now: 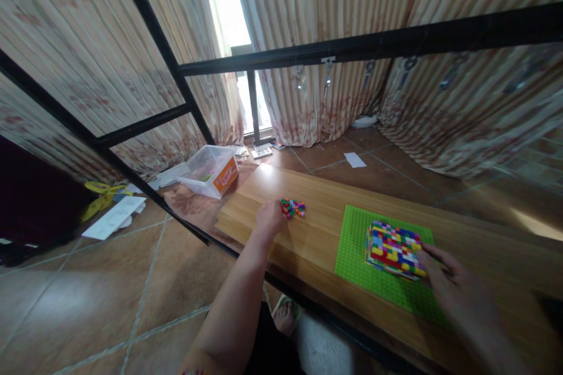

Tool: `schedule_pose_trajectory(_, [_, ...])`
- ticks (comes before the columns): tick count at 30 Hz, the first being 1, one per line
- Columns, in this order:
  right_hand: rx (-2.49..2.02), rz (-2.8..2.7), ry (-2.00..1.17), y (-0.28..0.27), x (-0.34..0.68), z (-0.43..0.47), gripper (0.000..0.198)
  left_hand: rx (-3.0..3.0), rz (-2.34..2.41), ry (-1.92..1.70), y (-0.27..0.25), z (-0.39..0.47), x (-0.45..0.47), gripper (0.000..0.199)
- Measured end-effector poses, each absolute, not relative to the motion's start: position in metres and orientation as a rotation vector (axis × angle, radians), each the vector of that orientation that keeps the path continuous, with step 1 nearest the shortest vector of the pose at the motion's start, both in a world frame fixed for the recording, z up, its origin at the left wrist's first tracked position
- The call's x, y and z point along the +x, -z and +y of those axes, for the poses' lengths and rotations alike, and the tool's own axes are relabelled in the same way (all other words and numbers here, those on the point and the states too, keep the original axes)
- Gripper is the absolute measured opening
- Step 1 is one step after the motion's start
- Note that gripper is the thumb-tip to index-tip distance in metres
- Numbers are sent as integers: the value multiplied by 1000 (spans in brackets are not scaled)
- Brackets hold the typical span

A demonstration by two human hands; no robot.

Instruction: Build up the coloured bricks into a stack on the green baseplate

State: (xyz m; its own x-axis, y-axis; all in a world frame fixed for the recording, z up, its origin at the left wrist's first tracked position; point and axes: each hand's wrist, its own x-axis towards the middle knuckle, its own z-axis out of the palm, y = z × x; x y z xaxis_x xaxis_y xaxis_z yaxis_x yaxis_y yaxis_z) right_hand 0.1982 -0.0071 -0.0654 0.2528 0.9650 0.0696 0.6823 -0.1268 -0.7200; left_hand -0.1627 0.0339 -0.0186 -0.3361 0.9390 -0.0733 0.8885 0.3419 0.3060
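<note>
A small pile of loose, multicoloured toy building bricks [292, 207] lies on the wooden tabletop. My left hand [270, 218] is at the pile's left edge, fingers curled together; whatever sits between the fingertips is hidden. Towards the right, a green studded baseplate [354, 246] carries a rectangular block of stacked toy bricks [393, 249] in many colours. My right hand [453, 281] grips this block at its right end, the thumb on the near side and the index finger on the far side.
A clear plastic box [211, 173] with an orange label stands beyond the table's left end. Black metal bars [281, 60] cross behind the table, with small clips hanging from them. Papers [354, 160] and a yellow item [99, 199] lie on the tiled floor before the curtains [316, 6].
</note>
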Motion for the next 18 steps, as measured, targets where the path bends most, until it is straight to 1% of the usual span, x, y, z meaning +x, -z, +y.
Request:
schedule_pose_trajectory(4, [-1975, -1421, -700, 54, 191, -11, 61, 1653, 2383, -319, 20, 38, -163, 18])
schedule_pose_trajectory(11, [-1904, -1451, -628, 55, 188, -13, 60, 1654, 2438, -331, 20, 42, -157, 19])
schedule_pose_trajectory(18, [-1830, -1464, -613, 51, 184, -15, 54, 1635, 2478, -346, 19, 45, -151, 22])
